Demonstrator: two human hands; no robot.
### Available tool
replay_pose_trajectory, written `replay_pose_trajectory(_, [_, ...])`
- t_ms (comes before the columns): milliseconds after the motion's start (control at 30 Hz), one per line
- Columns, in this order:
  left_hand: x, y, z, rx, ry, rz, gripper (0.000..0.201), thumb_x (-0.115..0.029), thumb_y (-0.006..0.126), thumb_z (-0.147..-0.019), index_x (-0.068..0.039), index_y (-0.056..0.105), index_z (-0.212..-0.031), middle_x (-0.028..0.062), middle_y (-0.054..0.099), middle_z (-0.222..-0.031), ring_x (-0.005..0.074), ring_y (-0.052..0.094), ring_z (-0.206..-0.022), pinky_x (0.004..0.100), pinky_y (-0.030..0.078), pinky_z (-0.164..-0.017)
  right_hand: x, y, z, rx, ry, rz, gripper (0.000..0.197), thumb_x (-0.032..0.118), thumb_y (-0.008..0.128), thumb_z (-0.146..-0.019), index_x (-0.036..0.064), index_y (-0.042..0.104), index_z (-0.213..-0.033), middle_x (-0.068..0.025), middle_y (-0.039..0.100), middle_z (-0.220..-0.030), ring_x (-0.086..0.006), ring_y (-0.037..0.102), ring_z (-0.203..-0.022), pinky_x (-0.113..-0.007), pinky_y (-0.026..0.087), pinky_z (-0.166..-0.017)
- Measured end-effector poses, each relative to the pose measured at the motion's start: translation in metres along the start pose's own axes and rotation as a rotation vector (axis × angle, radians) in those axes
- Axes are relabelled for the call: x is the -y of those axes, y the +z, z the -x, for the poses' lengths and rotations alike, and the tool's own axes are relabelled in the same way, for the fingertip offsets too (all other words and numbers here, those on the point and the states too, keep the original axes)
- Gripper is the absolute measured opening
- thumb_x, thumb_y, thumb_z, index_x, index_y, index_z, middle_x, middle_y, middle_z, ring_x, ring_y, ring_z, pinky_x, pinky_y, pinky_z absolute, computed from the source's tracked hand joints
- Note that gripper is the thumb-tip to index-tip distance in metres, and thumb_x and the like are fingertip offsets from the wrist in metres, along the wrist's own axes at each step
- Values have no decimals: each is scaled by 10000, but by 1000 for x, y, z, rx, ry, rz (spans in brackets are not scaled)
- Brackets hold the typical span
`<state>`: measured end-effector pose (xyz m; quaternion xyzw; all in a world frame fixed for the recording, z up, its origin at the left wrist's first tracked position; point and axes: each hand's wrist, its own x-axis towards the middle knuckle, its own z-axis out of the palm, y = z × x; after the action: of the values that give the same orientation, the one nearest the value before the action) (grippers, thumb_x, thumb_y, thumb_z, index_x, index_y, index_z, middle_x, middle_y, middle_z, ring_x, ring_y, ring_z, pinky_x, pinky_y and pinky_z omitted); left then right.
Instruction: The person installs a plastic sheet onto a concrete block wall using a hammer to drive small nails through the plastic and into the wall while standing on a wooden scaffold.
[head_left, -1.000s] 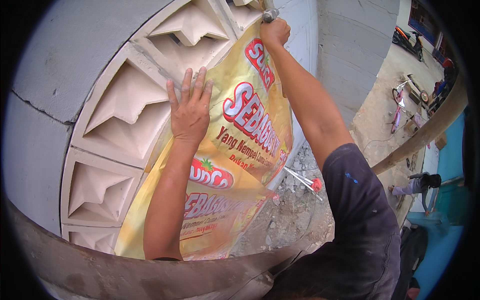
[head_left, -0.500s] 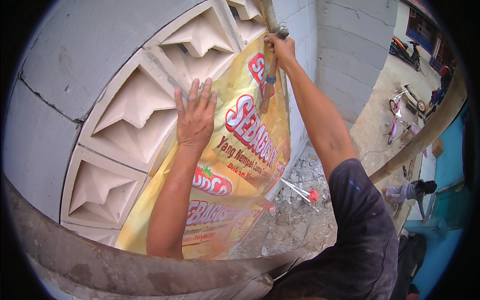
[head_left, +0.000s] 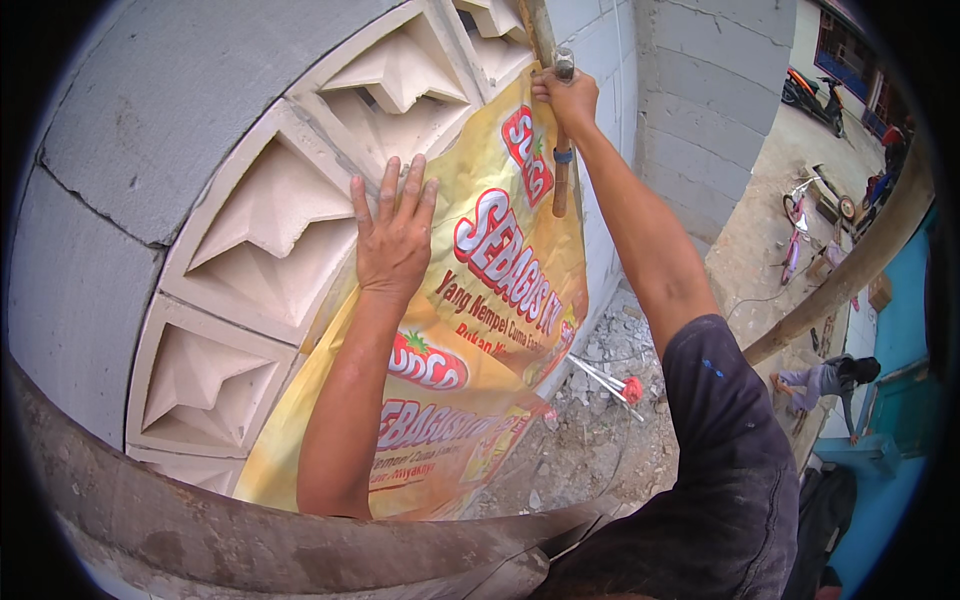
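A yellow printed plastic sheet [head_left: 520,270] hangs across a row of cream, star-patterned vent blocks [head_left: 270,215] in the wall. My left hand [head_left: 396,240] lies flat over the sheet's left edge, fingers spread, fingertips reaching onto the blocks. Up at the sheet's top corner, my right hand [head_left: 570,98] is closed round a hammer [head_left: 563,180] close to its head. The wooden handle, with a blue band, points down in front of the sheet. Whether these fingers also pinch the sheet's corner is hidden. A wooden post [head_left: 538,30] rises just beyond that hand.
Grey block wall [head_left: 85,320] flanks the vents. A curved-looking beam [head_left: 250,550] crosses the near side. Rubble [head_left: 580,450] and thin white rods [head_left: 605,378] with a red end lie below. At right are a slanted pole [head_left: 850,285], a small bicycle [head_left: 793,230] and a bending person [head_left: 825,383].
The hammer has turned in my right hand: its handle has swung right, nearer upright. My left hand stays in place on the sheet.
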<state>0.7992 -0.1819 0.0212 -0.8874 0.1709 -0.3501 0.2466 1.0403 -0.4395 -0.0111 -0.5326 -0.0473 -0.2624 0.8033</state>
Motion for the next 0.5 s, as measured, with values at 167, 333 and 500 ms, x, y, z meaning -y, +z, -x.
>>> replay_pose_trajectory(167, [0, 0, 1, 6, -4, -5, 451, -120, 568, -902, -205, 645, -1339, -22, 408, -1598, 227, 318, -1503, 621, 85, -1248, 3, 3, 7, -182, -179, 716, 164, 116, 687, -847, 50, 753, -982, -189, 752, -897, -364, 737, -833, -445, 581, -793])
replay_pose_trajectory(333, [1, 0, 2, -12, -1, 22, 451, -119, 575, -896, -188, 644, -1337, -18, 427, -1584, 228, 322, -1500, 617, 81, -1249, -9, -9, 17, -154, -211, 815, 212, 180, 687, -821, 110, 773, -1002, -220, 731, -916, -457, 685, -913, -502, 539, -859])
replay_pose_trajectory(500, [-1, -1, 0, -20, 8, 13, 443, -123, 577, -896, -184, 647, -1329, -9, 434, -1578, 231, 327, -1497, 616, 83, -1246, -1, 3, 9, -219, -234, 755, 210, 218, 653, -853, 59, 760, -939, -250, 716, -919, -484, 669, -912, -531, 531, -829])
